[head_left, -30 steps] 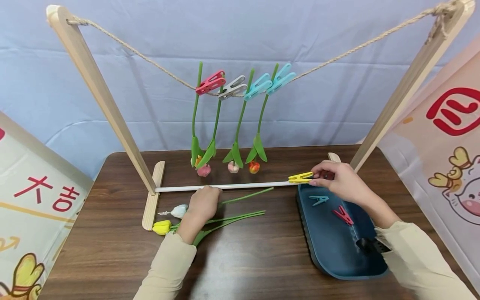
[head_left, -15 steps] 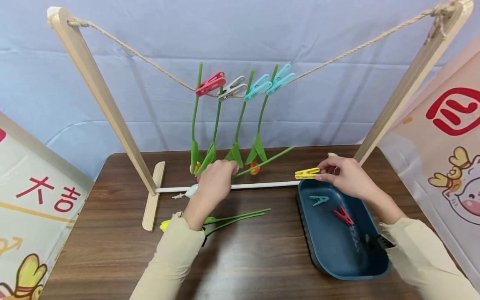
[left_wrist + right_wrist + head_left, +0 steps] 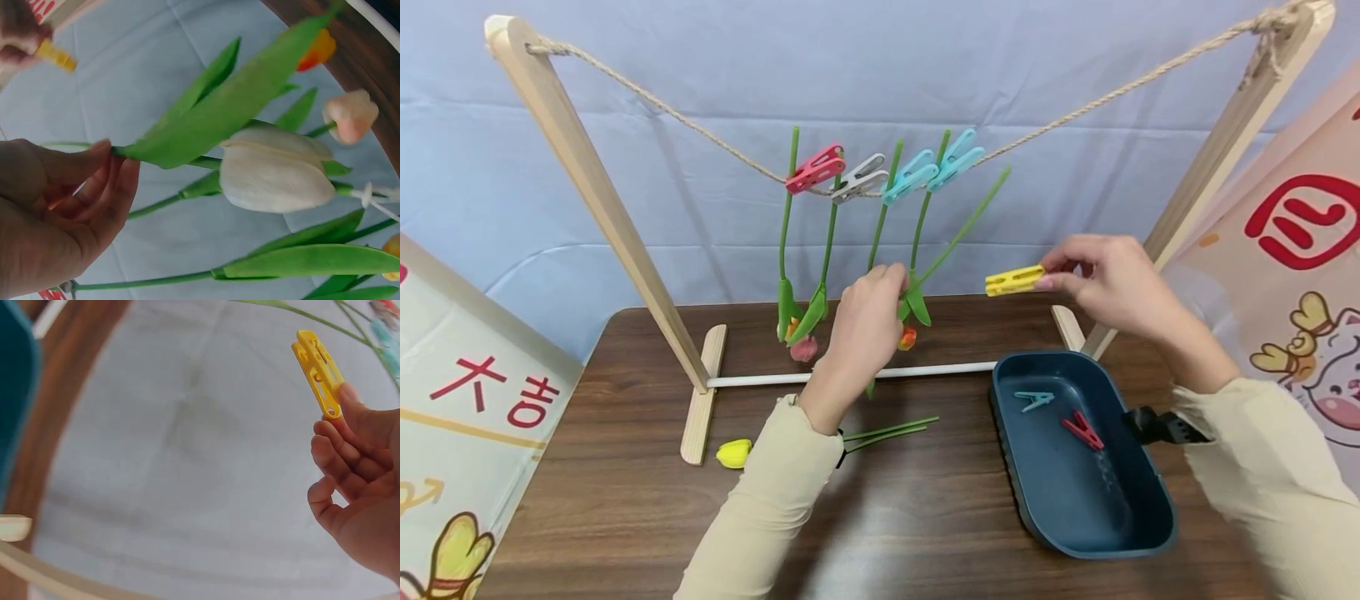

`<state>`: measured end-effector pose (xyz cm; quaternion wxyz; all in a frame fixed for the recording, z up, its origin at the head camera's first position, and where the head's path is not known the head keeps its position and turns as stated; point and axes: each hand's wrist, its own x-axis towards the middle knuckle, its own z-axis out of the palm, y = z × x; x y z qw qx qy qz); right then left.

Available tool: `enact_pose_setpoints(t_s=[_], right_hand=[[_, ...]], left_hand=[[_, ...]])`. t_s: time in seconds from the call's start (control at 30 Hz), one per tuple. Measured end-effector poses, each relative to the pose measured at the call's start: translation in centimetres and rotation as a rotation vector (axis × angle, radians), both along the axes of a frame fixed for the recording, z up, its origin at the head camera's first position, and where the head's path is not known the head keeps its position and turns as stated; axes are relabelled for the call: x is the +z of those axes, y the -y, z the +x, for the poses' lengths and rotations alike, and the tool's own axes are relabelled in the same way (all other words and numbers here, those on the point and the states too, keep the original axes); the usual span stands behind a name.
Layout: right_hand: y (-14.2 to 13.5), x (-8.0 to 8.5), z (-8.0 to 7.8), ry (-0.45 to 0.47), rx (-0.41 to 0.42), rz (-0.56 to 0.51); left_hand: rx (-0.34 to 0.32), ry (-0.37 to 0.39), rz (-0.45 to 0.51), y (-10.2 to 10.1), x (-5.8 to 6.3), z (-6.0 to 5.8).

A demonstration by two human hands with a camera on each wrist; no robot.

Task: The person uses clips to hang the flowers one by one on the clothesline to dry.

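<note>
My left hand (image 3: 865,325) pinches the stem of an artificial white tulip (image 3: 278,172) just above its leaves. The bloom points down, hidden behind the hand in the head view, while the green stem (image 3: 970,221) slants up to the right. Between thumb and fingers of my right hand (image 3: 1108,279) is a yellow clothespin (image 3: 1013,281), raised above the tray and right of that stem. Several tulips hang head down from a sagging rope (image 3: 692,125), clipped by a red clothespin (image 3: 815,168), a grey clothespin (image 3: 859,177) and two light blue clothespins (image 3: 957,158).
A dark blue tray (image 3: 1011,467) at right holds a teal clothespin (image 3: 1033,400) and a red clothespin (image 3: 1084,432). On the table lie a yellow tulip (image 3: 733,453) and green stems (image 3: 895,431), partly under my left sleeve. Wooden posts (image 3: 587,175) and a white rod (image 3: 760,380) frame the rope.
My left hand has lifted the white tulip off the table, up toward the hanging flowers. My right hand has risen from the tray's far edge with the yellow clothespin.
</note>
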<state>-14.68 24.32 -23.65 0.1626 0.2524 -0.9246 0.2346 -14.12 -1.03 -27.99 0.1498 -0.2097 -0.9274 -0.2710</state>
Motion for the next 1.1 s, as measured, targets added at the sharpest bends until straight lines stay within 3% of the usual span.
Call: enact_pose_setpoints(t_s=[0.3,0.53,0.7,1.1], right_hand=[[2.2,6.7,-0.5,-0.172,-0.058,0.042],[2.8,9.9,-1.6,-0.323,-0.105,0.082],[3.4,10.9,-2.6,-0.313,-0.130,0.149],[4.8,10.7,-3.3,-0.165,-0.006,0.316]], left_hand=[[0.035,-0.065,0.091,-1.5,0.9,-0.4],[0.033,-0.057,0.104,-1.8,1.1,-0.5],[0.020,-0.050,0.111,-1.9,1.1,-0.5],[0.000,-0.028,0.057,-2.6,0.9,-0.5]])
